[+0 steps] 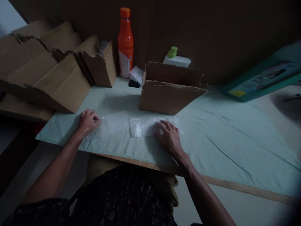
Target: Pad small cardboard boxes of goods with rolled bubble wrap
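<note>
A strip of clear bubble wrap lies on the pale green cloth in front of me, with a thicker, folded-looking section on its right. My left hand is at the strip's left end, fingers curled and closed on the wrap's edge. On the right part, my right hand rests with fingers spread, palm down. Whether anything is wrapped inside the thicker section, I cannot tell. Just beyond the wrap stands an open-topped cardboard box.
Several cardboard boxes crowd the left side. At the back stand an orange bottle, a small dark item with plastic wrapping, and a white bottle with a green cap. A large green container leans at right. The cloth is wrinkled.
</note>
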The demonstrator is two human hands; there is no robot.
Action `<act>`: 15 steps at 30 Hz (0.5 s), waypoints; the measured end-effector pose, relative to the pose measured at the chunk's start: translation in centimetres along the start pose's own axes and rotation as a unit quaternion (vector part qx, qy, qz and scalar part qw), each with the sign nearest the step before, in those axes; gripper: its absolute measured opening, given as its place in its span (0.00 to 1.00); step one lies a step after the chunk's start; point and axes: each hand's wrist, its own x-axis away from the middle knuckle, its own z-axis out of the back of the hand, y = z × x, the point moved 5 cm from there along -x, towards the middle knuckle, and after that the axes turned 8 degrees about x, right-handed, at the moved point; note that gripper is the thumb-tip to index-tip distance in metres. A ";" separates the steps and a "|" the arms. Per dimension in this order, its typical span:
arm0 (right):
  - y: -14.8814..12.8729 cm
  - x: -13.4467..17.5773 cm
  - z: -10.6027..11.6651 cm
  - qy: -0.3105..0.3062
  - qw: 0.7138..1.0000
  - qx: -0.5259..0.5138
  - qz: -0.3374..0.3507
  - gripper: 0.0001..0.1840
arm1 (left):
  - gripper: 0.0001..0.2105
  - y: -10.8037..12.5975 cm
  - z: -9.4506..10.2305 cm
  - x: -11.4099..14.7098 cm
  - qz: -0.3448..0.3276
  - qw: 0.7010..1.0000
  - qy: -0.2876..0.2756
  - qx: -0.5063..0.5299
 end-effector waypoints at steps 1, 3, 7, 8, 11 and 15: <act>-0.8 0.1 -0.3 -0.019 1.000 0.001 0.012 0.17 | 0.06 0.0 0.5 0.1 0.007 1.000 0.002 0.020; -1.6 0.2 -0.2 -0.039 0.999 -0.005 0.006 0.16 | 0.07 0.2 1.9 0.6 0.029 0.996 0.003 0.081; -2.5 0.3 1.9 -0.017 0.993 -0.110 -0.029 0.17 | 0.14 1.5 5.4 3.0 0.095 0.947 -0.038 0.305; -3.3 0.2 2.4 -0.020 0.985 -0.169 -0.023 0.21 | 0.15 2.3 6.1 3.8 0.097 0.927 -0.057 0.358; -7.2 -0.4 2.2 -0.097 0.909 -0.405 -0.020 0.39 | 0.14 5.8 6.5 6.3 0.065 0.865 -0.168 0.468; -12.8 -0.7 0.2 -0.232 0.703 -0.670 -0.055 0.51 | 0.15 10.3 4.0 8.7 0.007 0.777 -0.358 0.518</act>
